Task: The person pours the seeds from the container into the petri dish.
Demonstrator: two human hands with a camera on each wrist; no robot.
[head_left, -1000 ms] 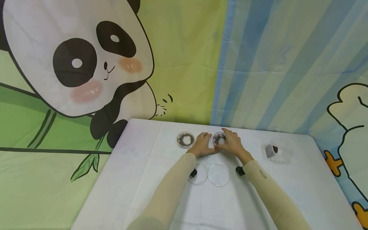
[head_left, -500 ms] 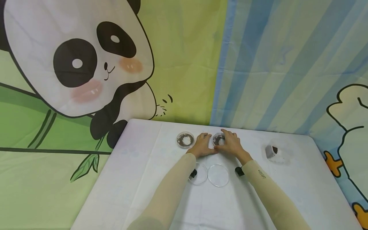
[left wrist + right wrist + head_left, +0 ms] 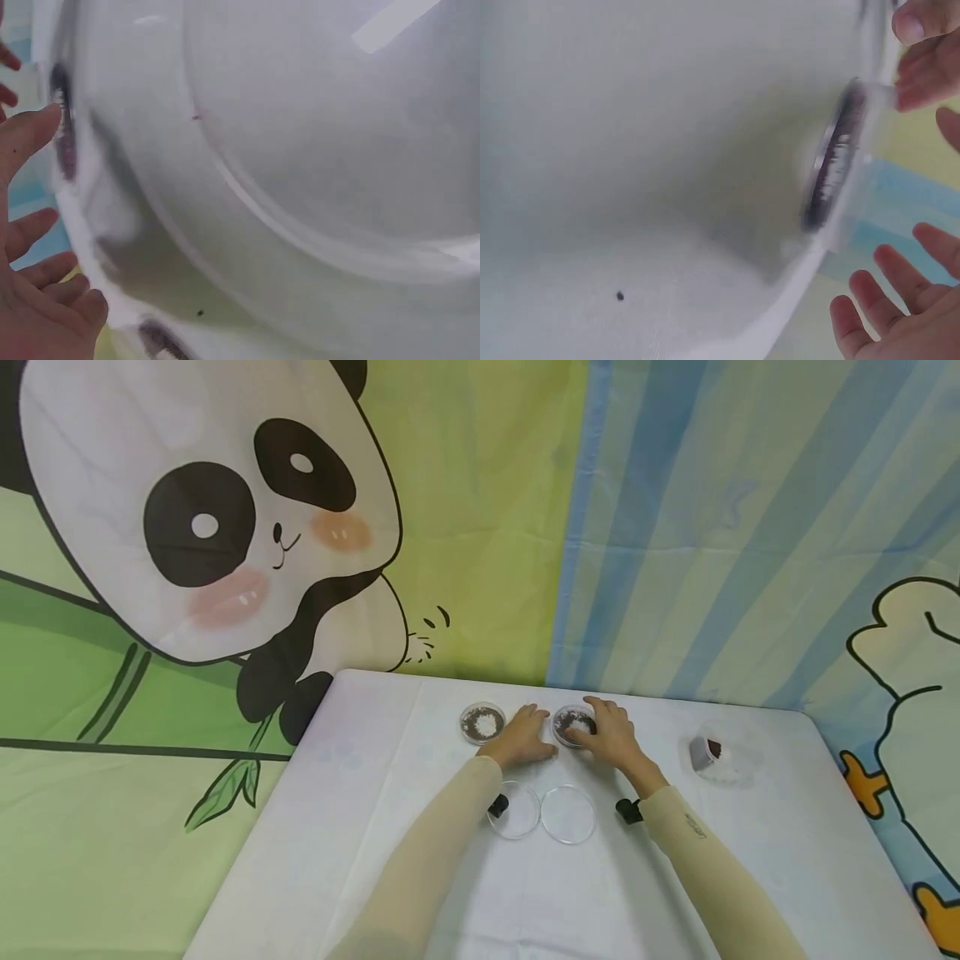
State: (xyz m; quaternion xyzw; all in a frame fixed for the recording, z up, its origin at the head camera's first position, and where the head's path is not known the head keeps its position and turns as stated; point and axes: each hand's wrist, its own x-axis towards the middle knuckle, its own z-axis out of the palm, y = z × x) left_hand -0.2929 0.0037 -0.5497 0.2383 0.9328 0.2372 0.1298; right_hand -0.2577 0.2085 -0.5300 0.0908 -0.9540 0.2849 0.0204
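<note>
Two clear round petri dishes hold dark brown crumbly stuff topped with white powder. One dish (image 3: 483,723) stands left of my left hand (image 3: 521,737). The other dish (image 3: 573,722) lies between both hands, nearer my right hand (image 3: 613,737). My right fingers and thumb spread loosely at its right side; in the right wrist view they stand apart from the dish (image 3: 835,165). With relaxed, slightly bent fingers, my left hand (image 3: 49,300) holds nothing in the left wrist view. Nearer me lie two clear round lids, the left lid (image 3: 525,810) and the right lid (image 3: 568,815).
A small whitish container (image 3: 703,753) with brown stuff at its mouth lies at the right, on or beside clear plastic. The white-covered table (image 3: 390,860) ends at a printed backdrop (image 3: 480,527). Dark specks dot the cloth.
My hands have drawn apart: the left slightly left, the right slightly right, and its fingers have come away from the dish. More of that dish now shows.
</note>
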